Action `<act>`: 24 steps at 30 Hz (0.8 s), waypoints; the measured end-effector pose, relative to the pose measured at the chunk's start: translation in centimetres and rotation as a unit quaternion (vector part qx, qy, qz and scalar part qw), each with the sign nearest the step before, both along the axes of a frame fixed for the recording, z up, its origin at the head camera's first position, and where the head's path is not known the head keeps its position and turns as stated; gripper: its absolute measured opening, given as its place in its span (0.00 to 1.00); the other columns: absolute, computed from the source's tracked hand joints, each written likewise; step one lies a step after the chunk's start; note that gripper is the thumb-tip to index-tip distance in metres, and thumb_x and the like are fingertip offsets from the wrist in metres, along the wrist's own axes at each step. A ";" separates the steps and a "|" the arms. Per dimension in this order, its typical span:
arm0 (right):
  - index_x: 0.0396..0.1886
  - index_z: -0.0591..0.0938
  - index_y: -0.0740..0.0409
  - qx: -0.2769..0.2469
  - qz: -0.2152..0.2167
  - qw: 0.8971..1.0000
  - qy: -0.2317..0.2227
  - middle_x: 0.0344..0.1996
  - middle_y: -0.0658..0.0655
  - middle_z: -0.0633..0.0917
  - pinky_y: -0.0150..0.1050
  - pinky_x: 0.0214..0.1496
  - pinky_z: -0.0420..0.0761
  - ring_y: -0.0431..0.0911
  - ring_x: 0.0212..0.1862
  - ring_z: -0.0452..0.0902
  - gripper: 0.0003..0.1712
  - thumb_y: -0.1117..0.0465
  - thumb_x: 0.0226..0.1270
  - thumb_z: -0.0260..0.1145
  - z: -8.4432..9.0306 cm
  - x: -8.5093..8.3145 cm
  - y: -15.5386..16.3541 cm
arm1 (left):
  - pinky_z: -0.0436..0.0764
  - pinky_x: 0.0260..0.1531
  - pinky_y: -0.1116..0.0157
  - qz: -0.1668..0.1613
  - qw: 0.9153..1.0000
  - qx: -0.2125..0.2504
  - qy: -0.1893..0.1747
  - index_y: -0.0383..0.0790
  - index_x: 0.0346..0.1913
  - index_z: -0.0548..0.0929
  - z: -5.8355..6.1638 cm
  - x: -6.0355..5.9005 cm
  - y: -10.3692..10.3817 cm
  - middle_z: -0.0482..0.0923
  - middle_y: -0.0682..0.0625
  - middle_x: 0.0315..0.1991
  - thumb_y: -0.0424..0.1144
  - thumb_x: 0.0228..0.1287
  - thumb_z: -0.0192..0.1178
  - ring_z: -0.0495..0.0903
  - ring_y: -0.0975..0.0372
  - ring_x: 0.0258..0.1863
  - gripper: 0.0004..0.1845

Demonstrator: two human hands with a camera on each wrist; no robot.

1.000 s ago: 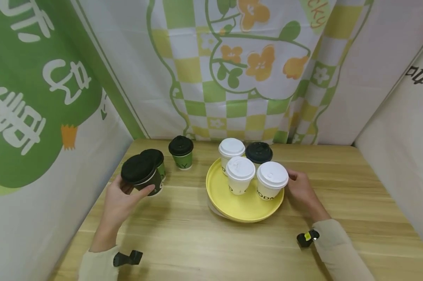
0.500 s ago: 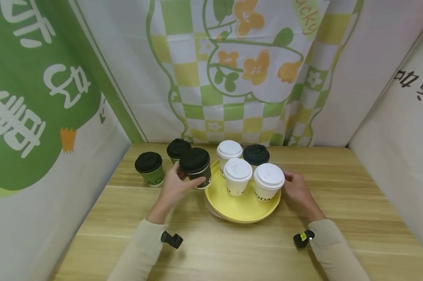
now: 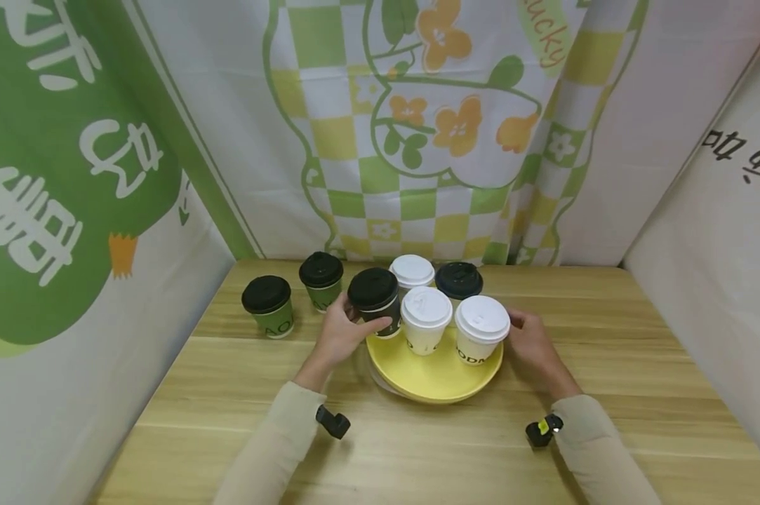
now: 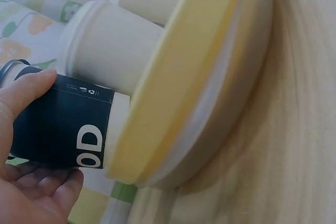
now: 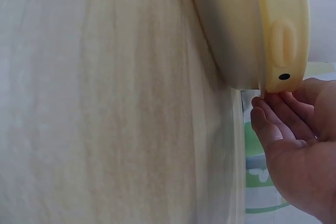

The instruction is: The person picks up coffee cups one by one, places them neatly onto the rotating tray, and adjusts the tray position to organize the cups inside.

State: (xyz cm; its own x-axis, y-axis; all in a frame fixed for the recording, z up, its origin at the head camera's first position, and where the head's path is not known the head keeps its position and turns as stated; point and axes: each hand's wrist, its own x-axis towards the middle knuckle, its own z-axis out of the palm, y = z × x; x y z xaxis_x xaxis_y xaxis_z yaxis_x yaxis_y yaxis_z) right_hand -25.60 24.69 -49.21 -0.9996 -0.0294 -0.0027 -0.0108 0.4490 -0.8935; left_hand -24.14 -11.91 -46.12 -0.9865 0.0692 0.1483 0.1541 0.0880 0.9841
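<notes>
A black paper cup with a black lid (image 3: 375, 298) is in my left hand (image 3: 342, 335), gripped between thumb and fingers. In the left wrist view the base of this cup (image 4: 63, 124) is at the rim of the round yellow tray (image 4: 173, 77); whether it touches the tray floor is hidden. White-lidded cups (image 3: 426, 319) and a dark-lidded cup (image 3: 459, 280) stand on the tray. At the right side, my right hand (image 3: 537, 347) touches the rim. The right wrist view shows its loosely bent fingers (image 5: 270, 124) against the tray edge (image 5: 286, 72).
Two green cups with black lids stand left of the tray, one nearer (image 3: 269, 307) and one farther back (image 3: 321, 280). A pale base shows under the tray. The wooden table (image 3: 417, 449) ends at a patterned curtain (image 3: 417, 203) behind.
My left hand has carried the black cup rightward, from beside the green cups to the tray's left edge. The right hand stays at the tray's right rim.
</notes>
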 end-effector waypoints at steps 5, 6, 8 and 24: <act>0.74 0.76 0.67 0.001 -0.004 1.000 0.010 0.69 0.71 0.80 0.56 0.78 0.73 0.60 0.73 0.74 0.25 0.61 0.83 0.55 0.1 0.1 -0.2 | 0.75 0.75 0.52 0.013 1.000 -0.009 -0.007 0.37 0.71 0.73 -1.1 -0.4 0.4 0.80 0.38 0.66 0.31 0.56 0.80 0.79 0.48 0.70 0.40; 0.74 0.76 0.67 -0.003 -0.004 1.000 0.010 0.69 0.71 0.80 0.55 0.78 0.73 0.60 0.73 0.73 0.25 0.62 0.83 0.55 0.1 0.1 -0.2 | 0.75 0.75 0.52 0.017 1.000 -0.010 -0.008 0.37 0.71 0.73 -1.3 -0.4 0.5 0.80 0.38 0.67 0.31 0.55 0.80 0.79 0.48 0.70 0.40; 0.73 0.76 0.68 -0.002 -0.004 1.000 0.015 0.69 0.71 0.80 0.55 0.78 0.73 0.60 0.73 0.74 0.25 0.62 0.83 0.54 0.1 0.0 -0.2 | 0.76 0.74 0.52 0.022 1.000 -0.016 -0.011 0.37 0.70 0.73 -1.8 -0.5 0.6 0.81 0.38 0.66 0.32 0.55 0.81 0.79 0.48 0.70 0.40; 0.74 0.75 0.68 0.000 0.002 1.000 0.025 0.70 0.71 0.79 0.56 0.78 0.72 0.61 0.74 0.73 0.25 0.64 0.83 0.54 -0.1 0.0 -0.1 | 0.71 0.78 0.53 0.017 0.998 -0.060 -0.008 0.42 0.71 0.74 -2.7 -1.2 0.7 0.79 0.43 0.71 0.37 0.53 0.83 0.74 0.50 0.76 0.43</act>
